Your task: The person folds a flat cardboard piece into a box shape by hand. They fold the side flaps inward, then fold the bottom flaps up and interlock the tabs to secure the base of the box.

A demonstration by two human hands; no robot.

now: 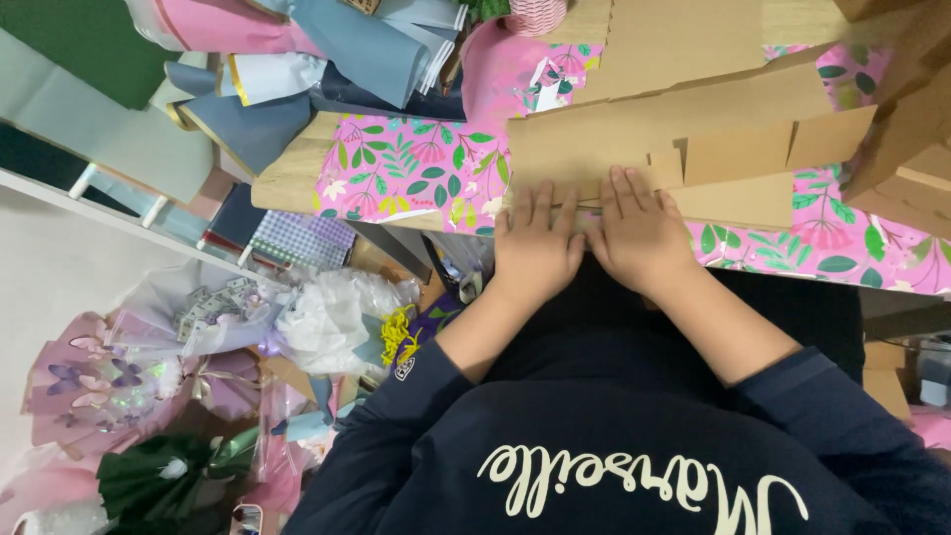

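Fingers [535,210] of left hand [535,253] and right hand [639,238] together, flat on cardboard sheet [594,139]; uneven pressure could skew the fold or slide it off the worktop [287,178].

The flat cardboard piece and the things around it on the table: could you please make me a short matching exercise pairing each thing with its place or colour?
Things:
1. cardboard piece
2. floral paper
3. left hand
4. right hand
5. paper rolls

Descriptions:
a. pink with green leaves, spread on the table
b. blue and white, piled at the upper left
c. plain brown, under both hands
d. flat on the cardboard, towards the paper rolls
e. flat on the cardboard, beside the cut tabs

Pairs: 1-c, 2-a, 3-d, 4-e, 5-b
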